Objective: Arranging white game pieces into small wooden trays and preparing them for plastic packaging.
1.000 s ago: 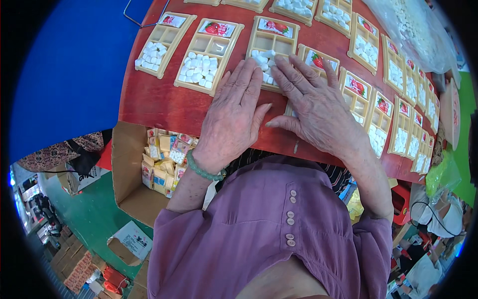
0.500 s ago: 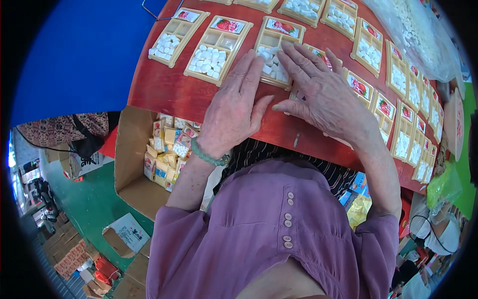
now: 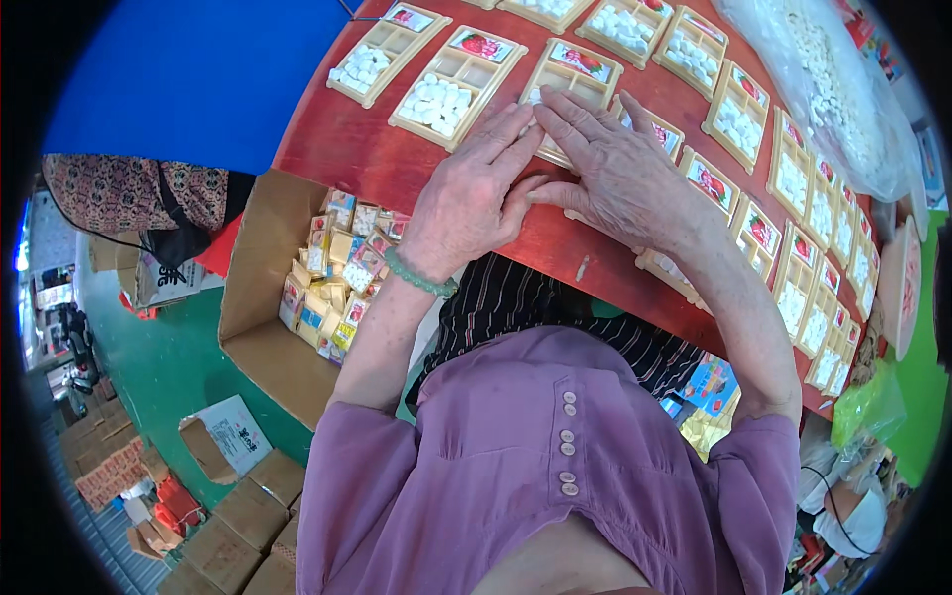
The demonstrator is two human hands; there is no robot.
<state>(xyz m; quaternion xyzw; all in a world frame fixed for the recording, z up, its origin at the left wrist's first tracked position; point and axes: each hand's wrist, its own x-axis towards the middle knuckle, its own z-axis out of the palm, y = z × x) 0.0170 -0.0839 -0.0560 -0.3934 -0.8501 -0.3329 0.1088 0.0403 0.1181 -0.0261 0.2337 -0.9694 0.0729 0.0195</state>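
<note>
A cream plastic tray (image 3: 568,83) with small compartments and a strawberry-picture card (image 3: 582,61) lies in front of me on the red table. My left hand (image 3: 471,193), a green bead bracelet on its wrist, reaches over the tray's near part with fingers stretched out. From the other side my right hand (image 3: 635,178) lies over the same part, its fingers extended too. The fingertips of both hands meet there, and the thumbs are close together. Most of the tray's small white pillow-shaped pieces are hidden under them. To the left, another tray (image 3: 486,71) holds white pieces (image 3: 434,103).
Several similar filled trays (image 3: 739,117) stretch along the red table (image 3: 327,139) to the right. A clear plastic bag (image 3: 833,89) of white pieces lies at the far right. Below the table's left edge, a cardboard box (image 3: 253,288) holds small packs (image 3: 342,273).
My hands have drawn together, so their fingertips now meet and cover more of the tray's white pieces. The view has shifted slightly.
</note>
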